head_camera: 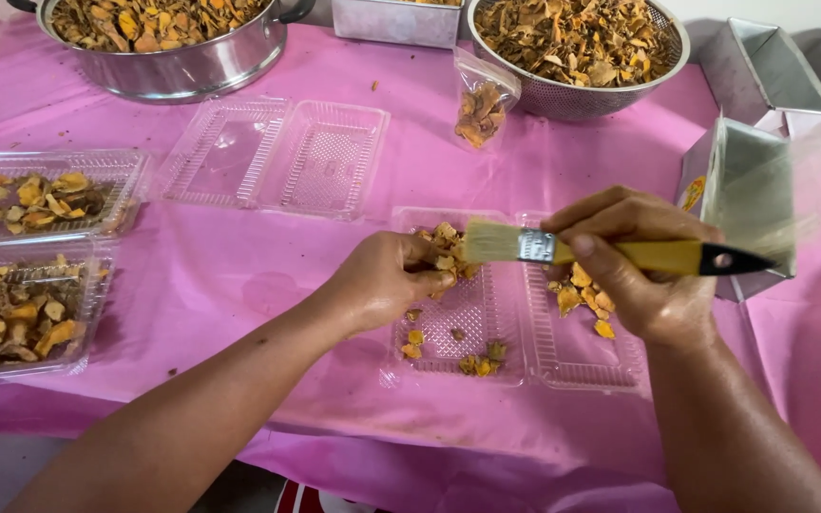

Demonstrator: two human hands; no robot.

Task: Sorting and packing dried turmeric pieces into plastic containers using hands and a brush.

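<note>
Paintbrush (610,252): pale bristles, yellow handle, gripped in right hand (643,275); left hand (387,280) pinching dried orange slices (444,256).

Food-packing table: pink cloth (239,275), steel bowls (182,66), clamshell trays (277,157).

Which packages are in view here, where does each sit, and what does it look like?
Open clamshell: centre, under both hands; clear, few dried chips.
Empty clamshell: upper middle; clear, open.
Two filled clamshells: left edge; clear, yellow-brown chips.
Small bag: by the colander; clear, brown chips.
</note>
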